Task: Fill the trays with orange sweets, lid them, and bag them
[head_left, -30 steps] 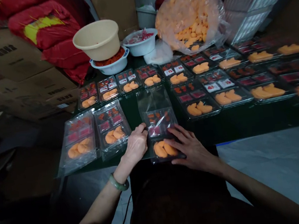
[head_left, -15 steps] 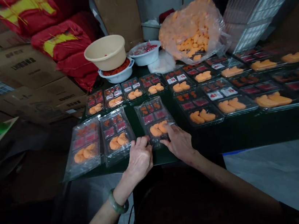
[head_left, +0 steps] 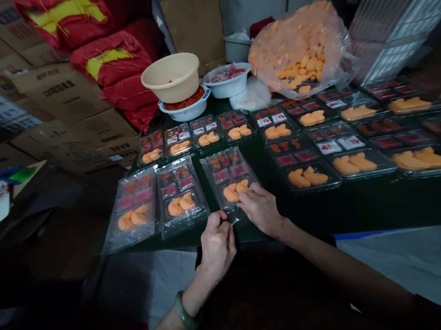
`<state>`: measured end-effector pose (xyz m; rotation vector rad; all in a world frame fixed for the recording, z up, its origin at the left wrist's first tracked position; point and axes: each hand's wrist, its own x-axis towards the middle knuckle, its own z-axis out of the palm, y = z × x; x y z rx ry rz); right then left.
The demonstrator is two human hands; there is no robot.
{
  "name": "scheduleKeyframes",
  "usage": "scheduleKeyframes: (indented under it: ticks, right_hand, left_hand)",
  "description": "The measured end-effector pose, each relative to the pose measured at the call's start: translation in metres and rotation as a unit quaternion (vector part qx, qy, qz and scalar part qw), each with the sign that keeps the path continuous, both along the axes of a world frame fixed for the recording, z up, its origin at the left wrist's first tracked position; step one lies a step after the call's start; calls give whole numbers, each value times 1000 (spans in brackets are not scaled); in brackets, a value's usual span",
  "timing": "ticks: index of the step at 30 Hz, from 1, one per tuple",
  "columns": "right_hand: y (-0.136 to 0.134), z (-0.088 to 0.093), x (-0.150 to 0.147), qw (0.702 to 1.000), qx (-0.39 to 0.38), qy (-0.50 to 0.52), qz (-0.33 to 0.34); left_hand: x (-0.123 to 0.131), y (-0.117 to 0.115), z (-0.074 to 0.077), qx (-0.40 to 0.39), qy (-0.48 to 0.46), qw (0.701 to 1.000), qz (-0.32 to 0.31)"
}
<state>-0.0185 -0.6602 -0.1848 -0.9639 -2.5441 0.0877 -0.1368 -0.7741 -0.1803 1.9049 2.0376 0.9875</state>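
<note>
A compartment tray (head_left: 221, 176) in a clear plastic bag lies in front of me on the dark green table (head_left: 293, 220). It has two orange pieces in its near section, with red pieces and small red packets behind. My left hand (head_left: 217, 241) is closed on the bag's near end, its fingers curled in. At the near right corner, my right hand (head_left: 262, 211) pinches the same plastic bag. To the left lie two more bagged trays, one close by (head_left: 177, 187) and one farther out (head_left: 132, 201).
Rows of filled trays (head_left: 304, 165) line the back and right of the table. Behind them stand a cream basin (head_left: 171, 77), a white basin (head_left: 229, 81) and a big bag of orange pieces (head_left: 299, 52). Cardboard boxes (head_left: 65, 93) and red sacks (head_left: 117, 59) are stacked at left.
My left hand has shifted slightly toward me along the bag's near end. My right hand's fingers have drawn back from the orange pieces to the bag's near corner. The view has swung slightly left.
</note>
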Motion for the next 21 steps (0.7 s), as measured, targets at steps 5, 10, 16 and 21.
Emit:
scheduleKeyframes:
  ticks: [5, 10, 16, 21]
  right_hand:
    - [-2, -1, 7, 999, 14, 39, 13]
    - [0, 10, 16, 995, 58, 78, 18]
    - [-14, 38, 24, 956, 221, 166, 100]
    - [-25, 57, 26, 954, 238, 147, 110]
  left_hand:
    - [7, -6, 9, -8, -279, 956, 94]
    - [6, 5, 32, -42, -637, 748, 181]
    - [13, 44, 55, -106, -743, 658, 66]
    - [1, 36, 63, 9, -732, 675, 93]
